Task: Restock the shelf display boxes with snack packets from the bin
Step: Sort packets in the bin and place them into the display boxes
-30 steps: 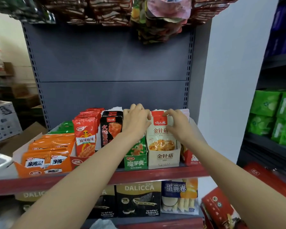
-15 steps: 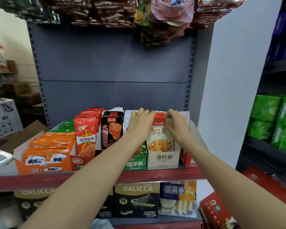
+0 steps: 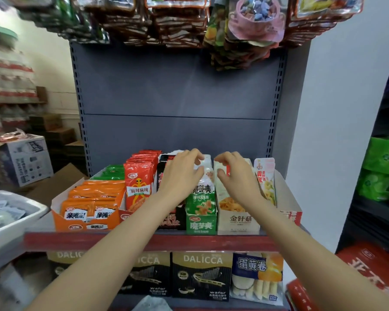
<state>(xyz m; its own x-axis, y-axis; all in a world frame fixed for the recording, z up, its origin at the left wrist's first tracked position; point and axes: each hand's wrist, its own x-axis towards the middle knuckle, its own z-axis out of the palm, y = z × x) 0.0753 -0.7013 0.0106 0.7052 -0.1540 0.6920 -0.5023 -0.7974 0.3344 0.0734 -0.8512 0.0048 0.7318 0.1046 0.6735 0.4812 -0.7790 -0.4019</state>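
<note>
On the red-edged shelf (image 3: 189, 241) stands a row of display boxes. My left hand (image 3: 182, 176) reaches over the green box (image 3: 200, 225) and pinches the white top of a green-and-white packet (image 3: 203, 194) between curled fingers and thumb. My right hand (image 3: 236, 178) hovers over the beige mushroom box (image 3: 240, 221), its fingers and thumb curled round the top of a beige packet (image 3: 230, 202) standing in it. The white bin (image 3: 20, 218) with loose packets sits at the far left.
The same shelf holds an orange box (image 3: 85, 218), red packets (image 3: 138, 187), a black box and a red-white box (image 3: 288, 212) with pale packets. Snack bags (image 3: 252, 30) hang overhead. Wafer boxes (image 3: 200, 274) fill the shelf below. Green packs (image 3: 382, 171) are stacked to the right.
Both hands held the top of the beige packet before. My left hand has since shifted left onto the green box's packets, and the two hands are apart.
</note>
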